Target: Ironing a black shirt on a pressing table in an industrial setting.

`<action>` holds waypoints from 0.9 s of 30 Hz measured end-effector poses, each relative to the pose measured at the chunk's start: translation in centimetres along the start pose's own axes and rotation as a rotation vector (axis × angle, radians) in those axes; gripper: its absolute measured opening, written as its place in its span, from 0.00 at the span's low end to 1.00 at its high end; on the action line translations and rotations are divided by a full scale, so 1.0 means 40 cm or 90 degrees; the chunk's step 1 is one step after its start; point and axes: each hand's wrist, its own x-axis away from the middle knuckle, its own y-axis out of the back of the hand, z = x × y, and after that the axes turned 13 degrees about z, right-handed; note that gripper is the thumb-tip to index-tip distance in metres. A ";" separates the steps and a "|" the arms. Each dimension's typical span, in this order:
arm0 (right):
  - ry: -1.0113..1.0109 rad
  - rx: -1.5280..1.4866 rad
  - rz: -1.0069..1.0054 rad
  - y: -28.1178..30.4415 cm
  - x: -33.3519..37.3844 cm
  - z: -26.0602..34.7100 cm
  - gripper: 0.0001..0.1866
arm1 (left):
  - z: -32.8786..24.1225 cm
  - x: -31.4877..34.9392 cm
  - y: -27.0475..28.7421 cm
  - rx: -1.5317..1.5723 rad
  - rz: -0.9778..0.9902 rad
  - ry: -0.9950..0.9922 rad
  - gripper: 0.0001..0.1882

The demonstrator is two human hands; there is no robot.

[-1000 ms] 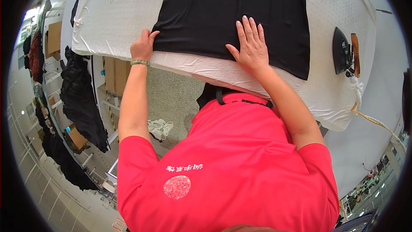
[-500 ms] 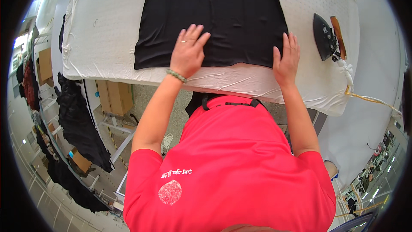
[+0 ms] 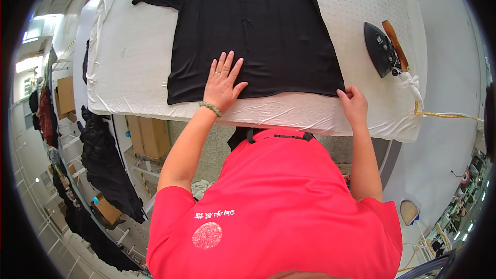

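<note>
Black shirt (image 3: pixel 256 31) lies spread out flat on the white padded table (image 3: pixel 129 57), with its sleeves pointing out to the sides at the far end and its bottom edge close to the person. From the head camera, the left hand (image 3: pixel 222 83) lies flat on the lower part of the shirt, palm down, with the fingers spread wide and holding nothing. A bead bracelet (image 3: pixel 211 108) sits on that wrist. The right hand (image 3: pixel 353 104) is at the shirt's lower right corner, with its fingers curled in and pinching the edge of the cloth. A dark iron (image 3: pixel 383 49) rests on the table to the right of the shirt, not touching it. More black clothes (image 3: pixel 106 170) hang below the table on the left side.
</note>
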 end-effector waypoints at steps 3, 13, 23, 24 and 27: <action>0.004 0.035 -0.040 -0.011 0.010 0.024 0.17 | -0.004 -0.008 0.012 0.029 0.004 -0.003 0.35; 0.223 0.208 -0.204 -0.187 0.057 0.284 0.35 | 0.235 -0.400 0.067 -0.027 -0.019 -0.132 0.35; 0.139 0.197 -0.112 -0.430 -0.007 0.529 0.42 | 0.434 -0.875 0.151 -0.116 -0.056 -0.235 0.34; 0.122 0.214 -0.105 -0.443 -0.019 0.527 0.42 | 0.434 -0.886 0.169 -0.064 0.050 -0.178 0.35; 0.094 0.221 -0.113 -0.459 -0.024 0.517 0.43 | 0.403 -0.907 0.197 -0.074 0.093 -0.170 0.35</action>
